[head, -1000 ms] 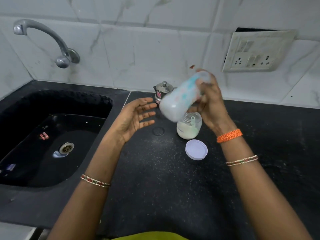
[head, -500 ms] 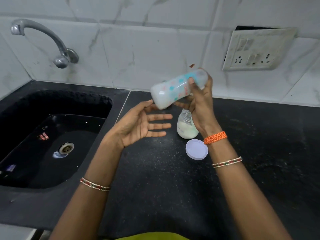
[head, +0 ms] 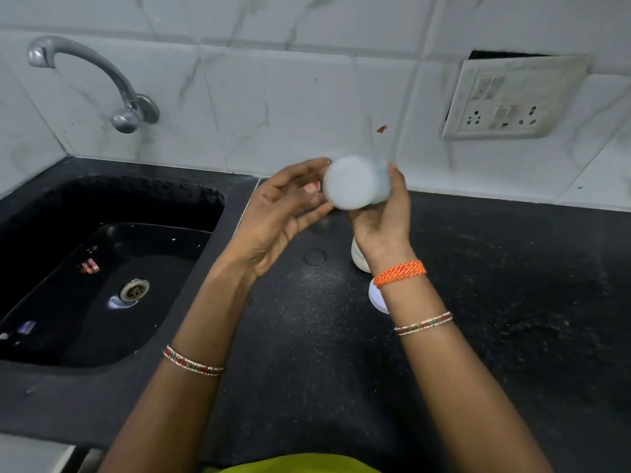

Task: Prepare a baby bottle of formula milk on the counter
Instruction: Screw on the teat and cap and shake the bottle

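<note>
right hand (head: 382,216) – grips blurred baby bottle (head: 351,186) | left hand (head: 283,213) – fingers spread beside it

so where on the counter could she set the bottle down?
Bare counter right of the right hand, and in front between the forearms. Crowded under that wrist: formula jar, white lid.

text: none legible | jar (head: 359,257): faint dark print, too small to read | bottle (head: 355,187): blurred
</note>
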`<state>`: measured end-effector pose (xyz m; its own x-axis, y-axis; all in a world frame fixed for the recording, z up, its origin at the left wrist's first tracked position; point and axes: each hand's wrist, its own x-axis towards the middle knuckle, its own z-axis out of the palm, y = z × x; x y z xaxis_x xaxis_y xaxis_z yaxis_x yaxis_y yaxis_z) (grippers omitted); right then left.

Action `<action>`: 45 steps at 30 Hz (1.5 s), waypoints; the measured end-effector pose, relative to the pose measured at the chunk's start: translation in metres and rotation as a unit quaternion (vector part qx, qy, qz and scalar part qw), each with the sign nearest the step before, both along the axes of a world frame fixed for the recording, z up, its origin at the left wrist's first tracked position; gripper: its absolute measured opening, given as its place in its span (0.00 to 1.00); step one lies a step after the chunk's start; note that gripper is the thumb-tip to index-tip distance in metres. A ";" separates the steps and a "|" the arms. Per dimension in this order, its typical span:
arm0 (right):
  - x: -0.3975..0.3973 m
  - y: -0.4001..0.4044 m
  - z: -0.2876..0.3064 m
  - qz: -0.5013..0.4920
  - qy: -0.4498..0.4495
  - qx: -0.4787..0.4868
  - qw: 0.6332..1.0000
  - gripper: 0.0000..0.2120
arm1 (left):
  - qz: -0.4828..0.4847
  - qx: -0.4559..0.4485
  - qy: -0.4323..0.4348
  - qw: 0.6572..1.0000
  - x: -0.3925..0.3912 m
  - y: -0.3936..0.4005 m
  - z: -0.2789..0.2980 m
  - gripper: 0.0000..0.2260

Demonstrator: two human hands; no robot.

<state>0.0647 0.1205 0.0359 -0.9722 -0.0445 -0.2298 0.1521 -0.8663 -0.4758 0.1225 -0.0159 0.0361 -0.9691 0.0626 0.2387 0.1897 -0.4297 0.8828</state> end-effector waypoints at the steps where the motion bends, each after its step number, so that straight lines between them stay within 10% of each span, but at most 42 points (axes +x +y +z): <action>1: 0.000 -0.001 0.001 -0.004 -0.034 -0.071 0.997 0.24 | -0.005 0.004 0.016 1.000 0.001 0.001 0.005 0.13; 4: 0.004 -0.001 0.002 -0.015 -0.064 -0.116 0.991 0.21 | 0.019 0.005 0.026 0.999 0.000 -0.002 0.012 0.13; 8: 0.017 0.011 0.017 0.186 0.115 0.063 0.974 0.11 | 0.077 -0.008 -0.063 0.995 -0.004 -0.017 -0.006 0.12; 11: 0.007 0.026 0.029 0.055 0.224 0.143 0.962 0.11 | 0.086 -0.057 -0.125 0.987 -0.004 -0.026 -0.026 0.11; 15: -0.011 0.039 0.040 -0.149 0.053 -0.030 0.987 0.14 | 0.062 -0.056 -0.149 0.985 -0.003 -0.027 -0.037 0.12; 20: 0.002 0.040 0.026 0.112 0.076 0.109 0.985 0.07 | 0.048 -0.063 -0.141 0.987 -0.009 -0.021 -0.029 0.12; 23: 0.000 0.029 0.028 0.021 0.035 0.074 0.996 0.06 | 0.033 -0.082 -0.145 0.985 -0.007 -0.018 -0.025 0.11; 26: -0.006 0.020 0.021 -0.140 0.002 0.068 0.988 0.15 | -0.027 -0.092 -0.166 0.981 -0.002 -0.016 -0.027 0.11; 32: 0.015 0.000 0.008 0.088 0.231 0.259 0.934 0.20 | -0.095 -0.047 -0.193 0.975 -0.001 -0.006 -0.022 0.26; 39: 0.006 0.006 -0.007 0.152 0.215 0.442 0.858 0.35 | 0.048 -0.040 -0.163 0.985 0.001 -0.010 -0.030 0.18; 45: 0.012 -0.001 -0.031 0.123 0.033 0.097 0.987 0.15 | 0.062 0.040 -0.111 0.991 0.000 -0.022 -0.013 0.13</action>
